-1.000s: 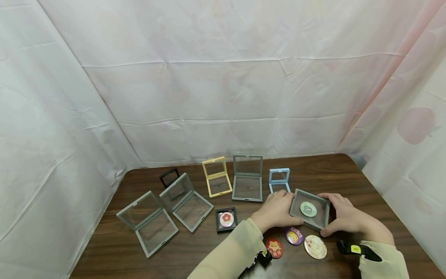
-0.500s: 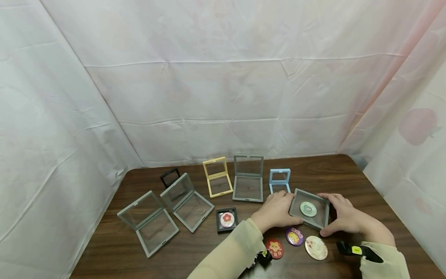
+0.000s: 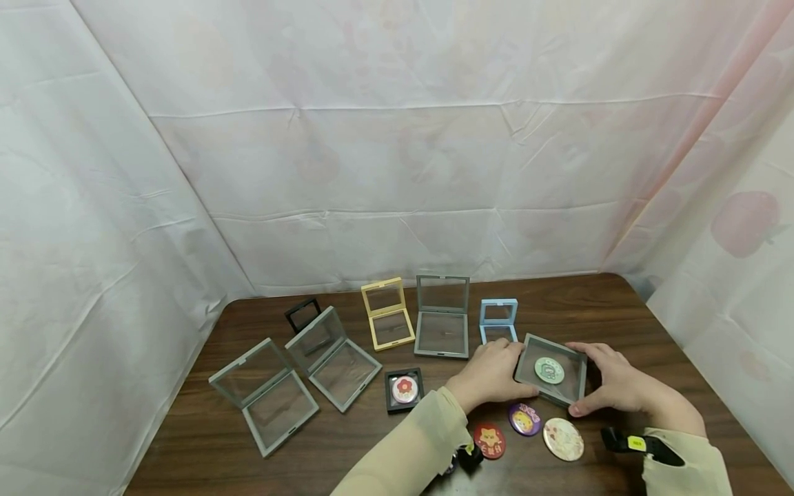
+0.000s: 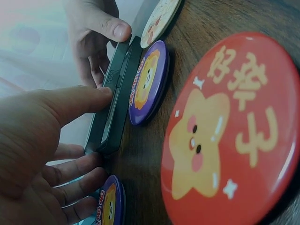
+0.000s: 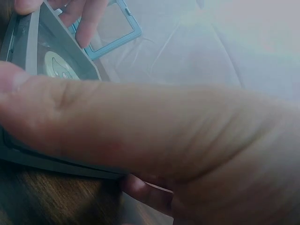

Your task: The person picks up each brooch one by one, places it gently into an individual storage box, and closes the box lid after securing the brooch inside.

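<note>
Around the grey case [image 3: 558, 351], curved fingers [image 3: 593, 351]

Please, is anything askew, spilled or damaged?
Nothing spilled or damaged shows. Two open grey square frames on the left sit diagonally askew, unlike the open grey frame at the back. The grey square frame with a pale-green round badge, between left hand and right hand, is also turned.

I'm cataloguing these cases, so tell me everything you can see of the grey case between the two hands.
The grey case looks square, with plastic-looking rims and a clear window showing a round green badge. Its two halves are folded together, a seam along the near edge; whether latched, I can't tell. Askew toward the right of the table, beyond the purple badge, it is held between the left hand and right hand.
</note>
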